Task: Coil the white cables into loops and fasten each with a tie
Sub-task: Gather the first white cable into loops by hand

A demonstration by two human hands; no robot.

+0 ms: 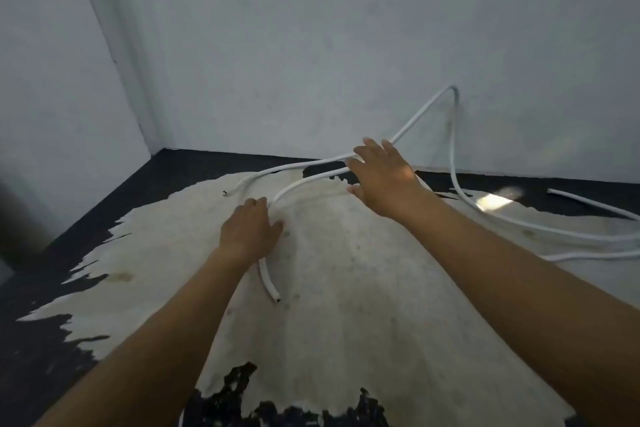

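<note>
— So, where does the left grip (251, 230) sit?

— Low and near the middle of the view, a bare hand with its fingers curled round the near cable (304, 180). The white line passes under the palm and comes out below the wrist, ending in a cut tip (277, 300) that lies on the floor (346, 322).

— And the right grip (384, 178)?

— Farther out and higher, with its fingers spread and fairly straight, clasping nothing. It lies over the spot where two white runs meet: the near cable arcs up from the left grip and slips beneath its palm, while the far cable (422, 113) passes under its fingertips.

— Where does that far one run?

— Its free end (225, 192) rests on the floor to the left. From there it goes rightward under the fingers, climbs to a sharp bend against the wall (311, 45), drops again and trails off along the floor to the right edge.

— Are the two one length or two?

— I cannot tell; the hand covers where they come together.

— Anything else?

— A third white length (588, 202) lies on the floor at the far right, apart from both hands, just beyond a bright patch of light (495, 199). The floor is dark with a large, ragged, pale area under the arms.
</note>
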